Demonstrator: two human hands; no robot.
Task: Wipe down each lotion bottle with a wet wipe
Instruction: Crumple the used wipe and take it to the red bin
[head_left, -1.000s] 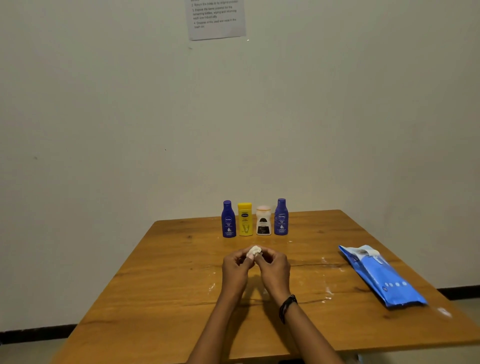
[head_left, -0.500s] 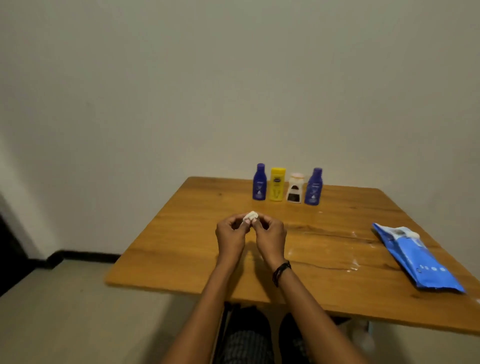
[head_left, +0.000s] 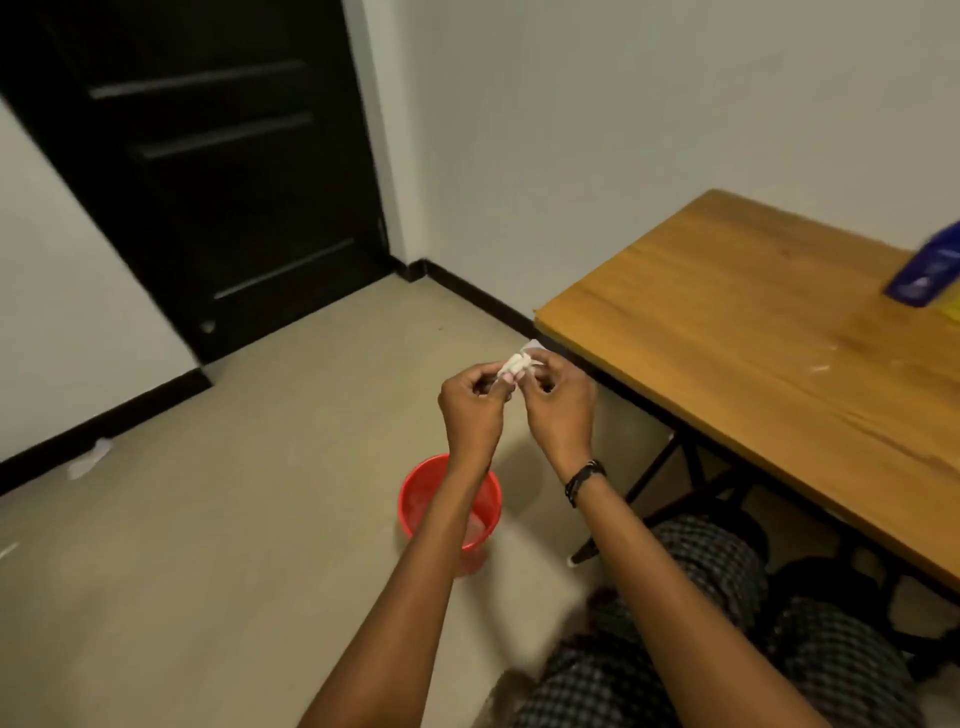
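Observation:
A small crumpled white wet wipe (head_left: 515, 366) is pinched between the fingertips of my left hand (head_left: 470, 405) and my right hand (head_left: 561, 402). Both hands hover over the floor, left of the wooden table (head_left: 737, 332). A red bin (head_left: 441, 499) stands on the floor just below my left forearm, with some white wipes inside. At the right edge of the view a blue lotion bottle (head_left: 930, 270) stands blurred on the table, with a sliver of a yellow bottle (head_left: 953, 306) beside it. The other bottles are out of view.
A black door (head_left: 208, 171) fills the far left corner. A white scrap (head_left: 88, 460) lies on the floor by the black skirting. My knees in checked trousers (head_left: 701, 571) are under the table's edge, beside its black legs (head_left: 649, 478).
The view has swung left and down, away from the table and the bottles, toward the floor and the red bin. My hands, still pinching the balled wipe, have moved off the table to above the bin.

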